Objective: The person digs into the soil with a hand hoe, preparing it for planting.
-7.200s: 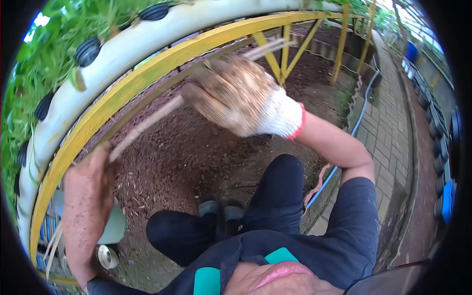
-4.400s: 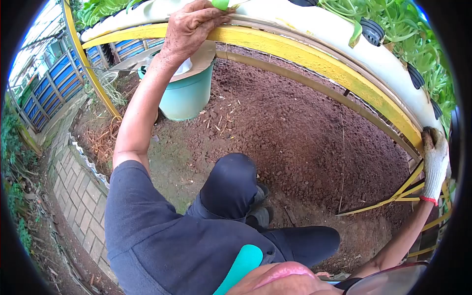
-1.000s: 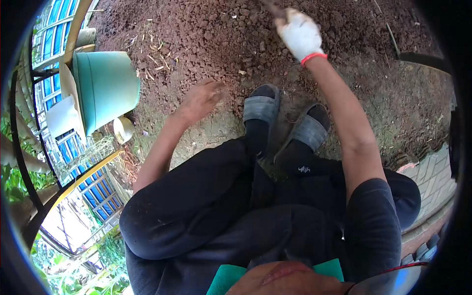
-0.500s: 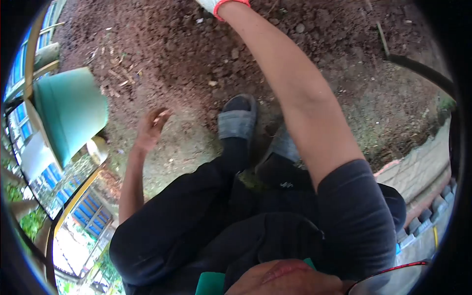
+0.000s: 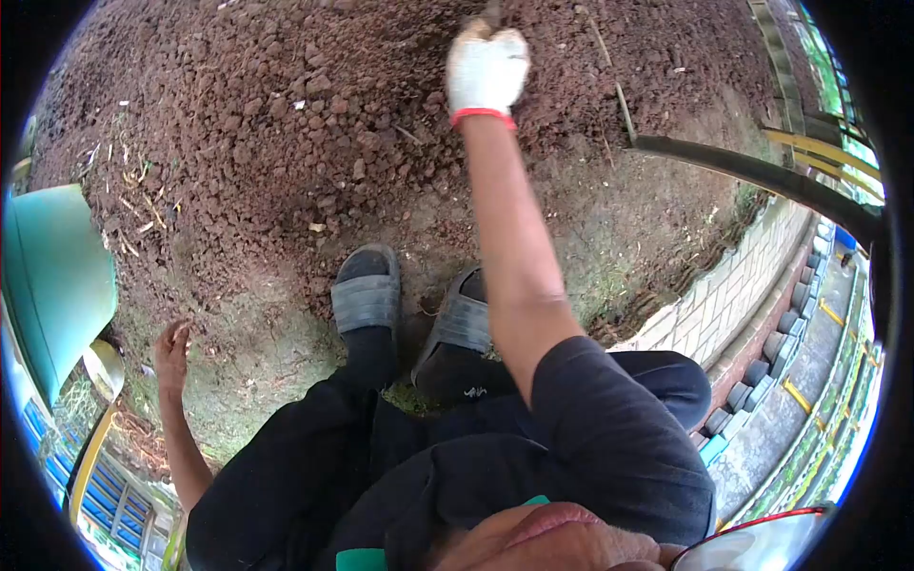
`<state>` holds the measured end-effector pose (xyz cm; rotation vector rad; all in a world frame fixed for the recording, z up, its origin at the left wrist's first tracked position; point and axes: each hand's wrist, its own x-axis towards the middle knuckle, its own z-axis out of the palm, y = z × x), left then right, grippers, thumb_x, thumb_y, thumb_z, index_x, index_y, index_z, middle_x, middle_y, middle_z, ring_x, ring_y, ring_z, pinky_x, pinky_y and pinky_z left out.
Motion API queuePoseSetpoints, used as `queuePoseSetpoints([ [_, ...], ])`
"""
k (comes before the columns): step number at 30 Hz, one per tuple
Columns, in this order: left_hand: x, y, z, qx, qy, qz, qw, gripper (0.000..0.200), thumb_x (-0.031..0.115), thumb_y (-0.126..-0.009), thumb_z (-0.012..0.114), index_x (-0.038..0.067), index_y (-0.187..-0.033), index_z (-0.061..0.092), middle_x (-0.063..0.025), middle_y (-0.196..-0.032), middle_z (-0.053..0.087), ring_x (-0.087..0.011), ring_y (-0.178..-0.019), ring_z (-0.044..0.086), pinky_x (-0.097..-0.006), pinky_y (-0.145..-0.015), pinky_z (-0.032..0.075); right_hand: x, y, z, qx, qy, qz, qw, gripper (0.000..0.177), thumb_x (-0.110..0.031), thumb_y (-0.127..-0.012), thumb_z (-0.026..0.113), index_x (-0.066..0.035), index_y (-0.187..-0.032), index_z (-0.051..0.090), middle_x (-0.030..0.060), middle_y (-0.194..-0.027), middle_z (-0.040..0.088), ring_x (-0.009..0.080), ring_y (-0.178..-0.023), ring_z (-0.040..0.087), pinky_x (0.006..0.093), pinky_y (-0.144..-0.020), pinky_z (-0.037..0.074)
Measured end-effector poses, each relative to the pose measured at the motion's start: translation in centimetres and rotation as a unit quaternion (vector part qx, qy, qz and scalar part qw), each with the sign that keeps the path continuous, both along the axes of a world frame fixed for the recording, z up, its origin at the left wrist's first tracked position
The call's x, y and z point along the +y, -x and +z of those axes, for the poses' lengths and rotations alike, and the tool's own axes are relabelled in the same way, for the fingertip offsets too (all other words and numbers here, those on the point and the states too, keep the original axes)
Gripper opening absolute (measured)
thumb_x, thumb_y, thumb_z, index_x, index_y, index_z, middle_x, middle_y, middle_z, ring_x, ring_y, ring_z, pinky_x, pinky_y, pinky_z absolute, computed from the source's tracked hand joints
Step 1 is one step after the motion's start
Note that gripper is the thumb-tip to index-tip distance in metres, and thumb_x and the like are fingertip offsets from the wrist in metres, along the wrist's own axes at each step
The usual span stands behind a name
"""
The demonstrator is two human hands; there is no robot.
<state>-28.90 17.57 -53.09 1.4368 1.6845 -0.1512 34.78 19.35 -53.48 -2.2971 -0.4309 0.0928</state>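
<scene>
The gloved right hand (image 5: 486,68) is stretched far out over the soil bed (image 5: 238,114), its fingers (image 5: 481,43) curled shut, it seems, on a dark stub (image 5: 491,13) that pokes out just beyond the knuckles; what the stub is cannot be told, it sits right at the picture's edge. The bare left hand (image 5: 172,344) hangs low and well behind those fingers, loosely open and holding nothing, just above the ground and near the teal bucket (image 5: 57,276). Here is the worry: the person squats on two sandals (image 5: 366,290) with all the reach going forward, and nothing braces the body, so a hard pull on the stub could tip the weight onto the loose clods. The soil looks crumbly, and if it gives suddenly the arm may jerk back. The glove blunts feel too, so the grip could slide off a thin or dirty stub. To the right of the fingers lie thin sticks (image 5: 621,95) and a black pipe (image 5: 752,176); a sideways sweep could snag them. The brick edging (image 5: 724,295) drops away close to the right foot, an awkward spot for a stumble.
</scene>
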Motion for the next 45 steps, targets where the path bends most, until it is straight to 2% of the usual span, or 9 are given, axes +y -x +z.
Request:
queuePoseSetpoints([
  [3,1.2,1.5,-1.6,-0.004,0.01,0.007,1.0,0.034,0.029,-0.098,0.061,0.005,-0.121,0.064,-0.0032,-0.09,0.065,-0.0092,-0.075,0.056,-0.0268,-0.065,0.047,4.5,2.6,-3.3,-0.152,-0.005,0.093,0.984,0.031,-0.031,-0.092,0.054,0.0,-0.094,0.059,0.0213,-0.077,0.064,0.0351,-0.068,0.065,0.0456,-0.063,0.054],
  [4,1.7,1.6,-2.2,-0.002,0.001,-0.004,1.0,0.035,0.03,-0.098,0.061,0.005,-0.122,0.064,-0.0034,-0.09,0.065,-0.0094,-0.075,0.056,-0.027,-0.065,0.047,5.3,3.2,1.1,-0.006,0.064,0.159,0.985,0.038,-0.033,-0.092,0.052,0.001,-0.103,0.065,0.0255,-0.095,0.068,0.0422,-0.089,0.067,0.0497,-0.082,0.053],
  [11,4.1,1.2,-3.1,0.001,-0.078,-0.072,0.994,0.039,0.034,-0.099,0.058,0.006,-0.125,0.062,-0.0063,-0.097,0.065,-0.0162,-0.088,0.062,-0.0318,-0.076,0.051,13.6,-3.0,-3.9,-0.074,0.044,0.264,0.961,0.032,-0.029,-0.091,0.053,-0.001,-0.089,0.066,0.025,-0.094,0.069,0.0403,-0.09,0.068,0.048,-0.081,0.055],
  [17,6.1,-2.8,-2.0,0.029,-0.023,0.04,0.999,0.039,0.031,-0.099,0.058,0.001,-0.122,0.064,-0.0082,-0.095,0.065,-0.0149,-0.08,0.062,-0.031,-0.073,0.051,1.5,-5.3,-2.0,-0.197,0.058,0.334,0.92,0.03,-0.027,-0.092,0.056,0.001,-0.084,0.061,0.0207,-0.072,0.065,0.0364,-0.065,0.067,0.0447,-0.062,0.057],
  [21,10.6,-7.7,-5.8,0.122,-0.333,-0.062,0.933,0.057,0.042,-0.099,0.052,0.002,-0.139,0.051,-0.0209,-0.129,0.056,-0.0284,-0.113,0.055,-0.0421,-0.098,0.043,-6.7,-2.8,-1.4,-0.224,0.055,0.464,0.855,0.037,-0.027,-0.092,0.062,0.0,-0.117,0.056,0.023,-0.091,0.065,0.0325,-0.071,0.068,0.0384,-0.06,0.059],
  [23,13.3,-12.7,-6.3,0.148,-0.381,-0.078,0.909,0.065,0.048,-0.098,0.05,0.003,-0.145,0.043,-0.0224,-0.144,0.043,-0.0328,-0.131,0.043,-0.0463,-0.109,0.034,-7.5,-3.9,-0.1,-0.015,0.267,0.343,0.901,0.041,-0.028,-0.091,0.063,0.001,-0.12,0.059,0.0198,-0.095,0.068,0.0342,-0.077,0.069,0.0413,-0.073,0.059],
  [28,15.5,-27.4,-6.0,0.007,-0.395,-0.09,0.914,0.07,0.057,-0.098,0.041,0.014,-0.153,0.03,-0.0218,-0.154,0.027,-0.0347,-0.143,0.026,-0.0527,-0.119,0.017,-6.7,-10.9,-1.9,-0.161,0.189,0.168,0.954,0.033,-0.035,-0.089,0.063,-0.005,-0.104,0.067,0.0234,-0.09,0.069,0.041,-0.086,0.068,0.0458,-0.077,0.055],
  [35,15.9,-31.8,-9.0,0.035,-0.522,-0.154,0.838,0.057,0.035,-0.102,0.048,0.003,-0.148,0.038,-0.0252,-0.148,0.039,-0.0417,-0.137,0.034,-0.0483,-0.113,0.027,-1.4,-15.8,-2.3,-0.213,0.077,0.029,0.973,0.046,-0.043,-0.091,0.056,0.002,-0.087,0.066,0.0267,-0.086,0.068,0.0458,-0.082,0.066,0.0524,-0.075,0.052],
  [45,18.5,-26.5,-9.5,-0.05,-0.499,-0.102,0.859,0.055,0.037,-0.104,0.039,0.005,-0.149,0.034,-0.0199,-0.152,0.035,-0.0355,-0.134,0.041,-0.0473,-0.112,0.034,11.8,-7.4,-2.2,-0.097,0.109,0.272,0.951,0.033,-0.035,-0.092,0.053,-0.003,-0.096,0.061,0.0252,-0.094,0.067,0.0409,-0.09,0.066,0.0514,-0.082,0.052],
])
